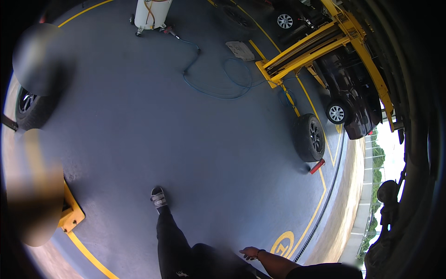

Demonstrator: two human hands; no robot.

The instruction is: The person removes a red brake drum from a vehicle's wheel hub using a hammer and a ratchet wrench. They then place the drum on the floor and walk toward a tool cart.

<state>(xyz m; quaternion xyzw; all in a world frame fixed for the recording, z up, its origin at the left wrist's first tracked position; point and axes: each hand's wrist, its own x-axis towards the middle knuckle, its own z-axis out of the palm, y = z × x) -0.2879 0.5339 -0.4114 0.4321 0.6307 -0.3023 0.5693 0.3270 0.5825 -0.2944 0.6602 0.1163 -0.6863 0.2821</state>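
Note:
My right hand (251, 252) hangs low beside my right thigh, at the lower edge of the view. Its fingers are loosely apart with nothing seen in them, and a dark band circles the wrist. No part of my left hand shows. One of my legs (169, 228), in dark trousers, is stretched forward, with a grey shoe (158, 197) on the floor. Bare grey-blue floor (218, 186) lies beneath the hand; no tool or part is close to it.
A wheel (309, 138) stands at the right beside a red cylindrical object (317, 166). A blue hose (218, 96) loops from a white wheeled tank (152, 14). Yellow lift posts (306, 49) and a dark car (348, 88) are far right. Another wheel (35, 109) is left, near a yellow base (72, 211).

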